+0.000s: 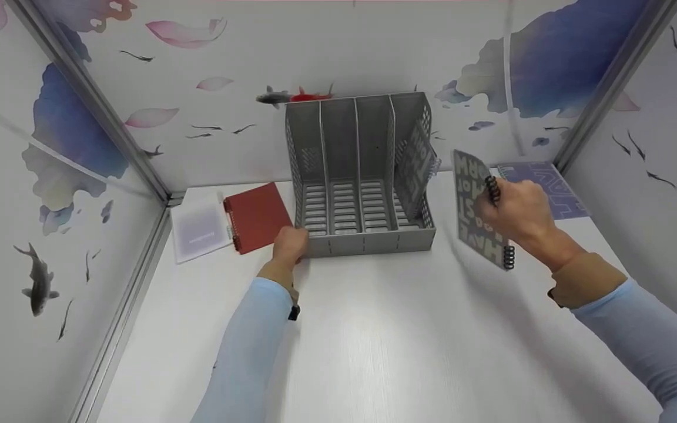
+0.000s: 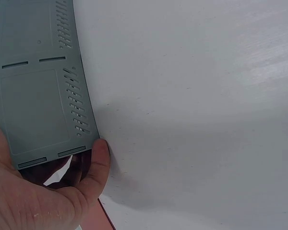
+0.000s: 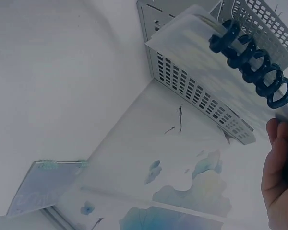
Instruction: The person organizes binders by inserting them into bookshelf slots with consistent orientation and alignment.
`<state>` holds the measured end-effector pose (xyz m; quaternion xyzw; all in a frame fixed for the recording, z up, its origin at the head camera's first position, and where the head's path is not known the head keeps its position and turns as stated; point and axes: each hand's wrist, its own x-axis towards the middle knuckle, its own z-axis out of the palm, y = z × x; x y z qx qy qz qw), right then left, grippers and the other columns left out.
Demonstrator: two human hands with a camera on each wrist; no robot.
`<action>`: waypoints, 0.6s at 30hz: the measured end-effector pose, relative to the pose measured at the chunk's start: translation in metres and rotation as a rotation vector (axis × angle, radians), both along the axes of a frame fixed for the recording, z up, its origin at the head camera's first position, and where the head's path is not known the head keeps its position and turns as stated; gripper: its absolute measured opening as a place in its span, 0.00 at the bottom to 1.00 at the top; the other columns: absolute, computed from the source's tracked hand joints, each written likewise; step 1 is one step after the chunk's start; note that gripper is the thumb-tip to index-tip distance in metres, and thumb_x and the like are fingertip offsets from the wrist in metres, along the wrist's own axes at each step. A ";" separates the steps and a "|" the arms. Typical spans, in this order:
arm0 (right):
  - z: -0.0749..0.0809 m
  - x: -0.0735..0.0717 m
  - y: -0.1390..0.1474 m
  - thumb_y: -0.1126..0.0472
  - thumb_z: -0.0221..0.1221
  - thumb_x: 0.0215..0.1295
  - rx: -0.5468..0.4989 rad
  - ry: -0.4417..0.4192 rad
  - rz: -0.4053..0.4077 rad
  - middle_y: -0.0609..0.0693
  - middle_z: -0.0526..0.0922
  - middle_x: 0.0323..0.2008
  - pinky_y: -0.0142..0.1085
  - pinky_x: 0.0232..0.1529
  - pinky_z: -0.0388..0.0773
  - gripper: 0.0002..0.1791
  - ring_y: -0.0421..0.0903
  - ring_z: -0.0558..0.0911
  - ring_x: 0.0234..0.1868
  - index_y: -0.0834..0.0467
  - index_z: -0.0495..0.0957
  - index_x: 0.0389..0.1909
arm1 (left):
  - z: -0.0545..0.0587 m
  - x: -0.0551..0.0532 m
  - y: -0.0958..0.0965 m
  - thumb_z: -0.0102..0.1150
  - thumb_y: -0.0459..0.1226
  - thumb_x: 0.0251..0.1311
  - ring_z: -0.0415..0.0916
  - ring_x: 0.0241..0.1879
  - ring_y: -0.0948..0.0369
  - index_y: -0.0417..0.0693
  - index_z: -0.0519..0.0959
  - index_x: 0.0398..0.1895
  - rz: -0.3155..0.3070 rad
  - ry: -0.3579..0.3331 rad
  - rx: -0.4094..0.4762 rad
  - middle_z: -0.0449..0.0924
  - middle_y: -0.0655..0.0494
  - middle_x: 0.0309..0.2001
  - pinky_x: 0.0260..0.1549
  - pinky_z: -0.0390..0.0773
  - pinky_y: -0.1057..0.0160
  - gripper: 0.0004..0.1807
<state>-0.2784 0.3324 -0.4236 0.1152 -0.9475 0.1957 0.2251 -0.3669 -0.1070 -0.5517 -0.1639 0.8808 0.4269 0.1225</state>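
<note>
A grey desk file organizer (image 1: 374, 242) with upright dividers stands against the back wall. My left hand (image 1: 290, 244) grips its front left corner; in the left wrist view, thumb and a finger (image 2: 102, 155) bend around the corner. To the right of the organizer, my right hand (image 1: 518, 211) holds a grey spiral notebook (image 1: 469, 194) upright by its coiled edge, above the table. Pale letters cover the notebook, and dark blue coils (image 3: 254, 62) show in the right wrist view. Another grey spiral notebook (image 1: 414, 173) leans in the organizer's rightmost compartment.
Left of the organizer lie a red spiral notebook (image 1: 260, 217) and a white-and-lilac notebook (image 1: 200, 229), touching or nearly so. A purple notebook (image 1: 556, 194) lies at the back right, partly behind my right hand. Printed panels (image 1: 338, 53) enclose the white table (image 1: 374, 329).
</note>
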 end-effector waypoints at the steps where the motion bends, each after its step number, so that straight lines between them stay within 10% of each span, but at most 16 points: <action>1: 0.001 0.001 -0.001 0.62 0.58 0.70 0.001 0.002 -0.002 0.63 0.86 0.20 0.38 0.16 0.57 0.13 0.47 0.72 0.14 0.67 0.86 0.35 | -0.001 -0.002 -0.001 0.45 0.42 0.81 0.78 0.37 0.56 0.43 0.84 0.44 -0.006 0.002 0.007 0.76 0.53 0.35 0.39 0.88 0.56 0.18; 8: 0.007 0.007 -0.007 0.58 0.58 0.71 -0.013 0.006 -0.023 0.54 0.75 0.11 0.36 0.15 0.53 0.19 0.38 0.62 0.11 0.63 0.79 0.21 | -0.055 -0.043 -0.014 0.45 0.40 0.72 0.74 0.27 0.56 0.50 0.78 0.32 -0.033 0.031 0.001 0.72 0.55 0.28 0.25 0.82 0.55 0.13; 14: 0.015 0.012 -0.014 0.58 0.61 0.71 -0.033 0.005 -0.011 0.57 0.81 0.13 0.33 0.13 0.53 0.18 0.28 0.59 0.11 0.67 0.85 0.26 | -0.069 -0.054 -0.019 0.46 0.43 0.77 0.76 0.30 0.56 0.49 0.82 0.36 -0.034 0.002 0.014 0.74 0.55 0.30 0.29 0.86 0.55 0.16; 18: 0.017 0.014 -0.022 0.59 0.61 0.72 -0.106 -0.006 -0.003 0.58 0.81 0.14 0.31 0.12 0.54 0.19 0.34 0.68 0.11 0.66 0.84 0.23 | -0.041 -0.030 -0.012 0.45 0.42 0.78 0.75 0.32 0.56 0.47 0.82 0.38 -0.020 0.011 0.022 0.73 0.55 0.31 0.30 0.84 0.56 0.16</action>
